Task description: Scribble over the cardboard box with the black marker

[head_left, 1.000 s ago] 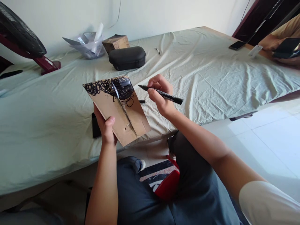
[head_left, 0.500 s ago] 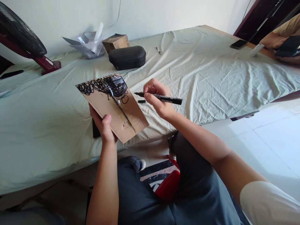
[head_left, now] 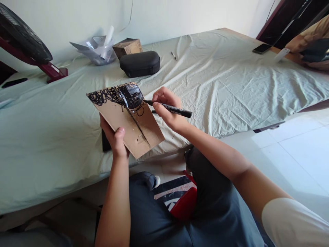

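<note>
Wrinkled green bedsheet (head_left: 218, 82) everywhere. One cardboard piece (head_left: 127, 118) pinched in left hand (head_left: 114, 137), tilted above bed edge. One black marker (head_left: 167, 108) clamped in right hand (head_left: 166, 109), tip touching scribbles. One black case (head_left: 140, 63), one small box (head_left: 127, 47) behind.

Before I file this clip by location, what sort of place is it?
Likely a bedroom at home: a low bed under a rumpled sheet, a standing fan by the wall, tiled floor.
</note>
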`<state>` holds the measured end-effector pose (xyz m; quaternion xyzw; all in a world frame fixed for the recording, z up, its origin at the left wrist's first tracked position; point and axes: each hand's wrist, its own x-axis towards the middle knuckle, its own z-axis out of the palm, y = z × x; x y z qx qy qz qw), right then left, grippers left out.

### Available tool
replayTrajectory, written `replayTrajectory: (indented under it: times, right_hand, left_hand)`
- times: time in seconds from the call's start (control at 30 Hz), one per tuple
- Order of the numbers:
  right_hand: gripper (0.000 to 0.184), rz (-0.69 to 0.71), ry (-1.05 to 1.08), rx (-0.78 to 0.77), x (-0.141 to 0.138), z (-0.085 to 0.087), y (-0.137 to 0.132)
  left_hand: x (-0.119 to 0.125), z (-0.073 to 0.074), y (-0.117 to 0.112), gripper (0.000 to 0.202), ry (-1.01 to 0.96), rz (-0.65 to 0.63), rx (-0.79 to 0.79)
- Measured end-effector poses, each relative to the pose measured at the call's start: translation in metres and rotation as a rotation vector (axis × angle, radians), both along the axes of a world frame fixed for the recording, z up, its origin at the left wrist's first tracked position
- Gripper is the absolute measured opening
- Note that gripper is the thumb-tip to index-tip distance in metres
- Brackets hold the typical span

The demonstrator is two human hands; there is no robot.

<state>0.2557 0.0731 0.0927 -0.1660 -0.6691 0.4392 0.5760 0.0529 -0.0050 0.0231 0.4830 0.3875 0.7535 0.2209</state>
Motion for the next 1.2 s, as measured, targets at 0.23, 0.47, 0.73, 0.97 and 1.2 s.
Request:
replayTrajectory:
  times: [0.23, 0.47, 0.73, 0.97, 1.2]
  right_hand:
    - [0.026, 0.011, -0.022, -0.001, -0.005, -0.006, 0.003]
    - [0.021, 0.022, -0.025, 0.008, -0.006, -0.009, 0.005]
    - [0.029, 0.007, 0.066, 0.026, -0.005, -0.002, 0.000]
    - [0.031, -0.077, -0.016, -0.014, -0.007, -0.002, 0.000]
    - [0.034, -0.108, -0.027, 0.010, -0.006, -0.001, 0.000]
  left_hand:
    - [-0.003, -0.001, 0.002, 0.070, 0.011, 0.013, 0.005]
    - [-0.001, 0.002, 0.002, 0.071, 0.047, 0.034, -0.027]
    - [0.006, 0.009, -0.001, 0.068, 0.084, 0.033, -0.051]
    - [0.009, 0.008, -0.003, 0.067, 0.120, 0.047, -0.045]
    - [0.010, 0.008, -0.004, 0.077, 0.166, 0.069, -0.060]
